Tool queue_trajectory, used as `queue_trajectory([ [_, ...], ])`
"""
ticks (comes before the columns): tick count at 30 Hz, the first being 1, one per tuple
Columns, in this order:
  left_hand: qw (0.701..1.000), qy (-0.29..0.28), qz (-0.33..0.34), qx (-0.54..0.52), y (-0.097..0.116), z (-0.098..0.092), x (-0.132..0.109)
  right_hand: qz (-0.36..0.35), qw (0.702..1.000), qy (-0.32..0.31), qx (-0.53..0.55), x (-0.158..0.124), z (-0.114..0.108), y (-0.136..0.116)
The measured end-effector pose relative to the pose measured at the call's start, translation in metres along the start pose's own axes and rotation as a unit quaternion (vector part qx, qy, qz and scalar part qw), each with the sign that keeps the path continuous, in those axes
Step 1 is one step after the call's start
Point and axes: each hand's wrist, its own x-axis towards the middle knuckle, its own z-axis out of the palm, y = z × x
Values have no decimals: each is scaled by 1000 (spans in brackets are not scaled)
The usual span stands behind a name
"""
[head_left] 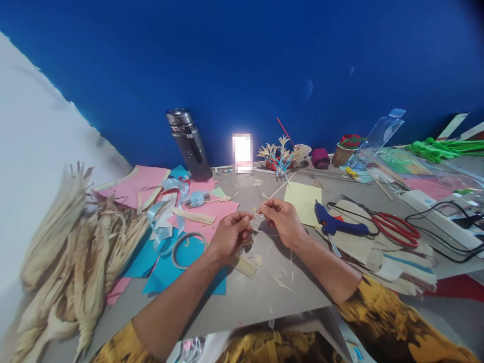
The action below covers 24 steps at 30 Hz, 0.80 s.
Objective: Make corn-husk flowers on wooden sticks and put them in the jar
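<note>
Above the middle of the table, my left hand [232, 233] and my right hand [282, 219] meet with fingertips almost touching. Both are closed in a pinch. Between them shows a small pale yellowish strip [256, 215], which looks like corn husk; the fingers hide most of it. A thin pale strand [266, 234] hangs in a curve below the fingertips. Just beyond my right hand a slim pale stick [282, 187] slants up; whether I hold it I cannot tell. Under my left hand lies a flat husk piece [244, 266], with small scraps around it.
Dried corn husks [81, 262] pile up at left, beside coloured paper [166, 269], a tape roll [189, 250] and a dark flask [189, 143]. Husk flowers [280, 156] stand at the back. A blue glue gun [338, 220], red-handled scissors [397, 229] and a power strip [442, 217] lie right.
</note>
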Motion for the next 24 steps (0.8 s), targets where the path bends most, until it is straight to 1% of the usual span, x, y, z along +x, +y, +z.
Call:
queue_trajectory([
  [5,999,-29,-24,31,-1,-3,1,-55,995,-6,-88,-2,1,3],
  [9,996,-69,-61,0,-3,-4,1,-88,988,-41,-118,-6,3,4],
  [11,995,-69,-75,-18,-3,-4,2,-95,986,-50,-123,-6,4,3],
  [13,994,-59,-85,-31,-3,-4,2,-88,988,-43,-118,-6,5,3],
  [15,994,-53,-88,-38,-3,-4,2,-60,994,-26,-92,-5,5,3],
  [19,995,-55,-76,-27,-2,-3,2,-1,1000,-13,-5,-4,7,4],
  [24,995,-65,-78,-7,-2,-3,0,34,997,-3,63,-4,7,8],
])
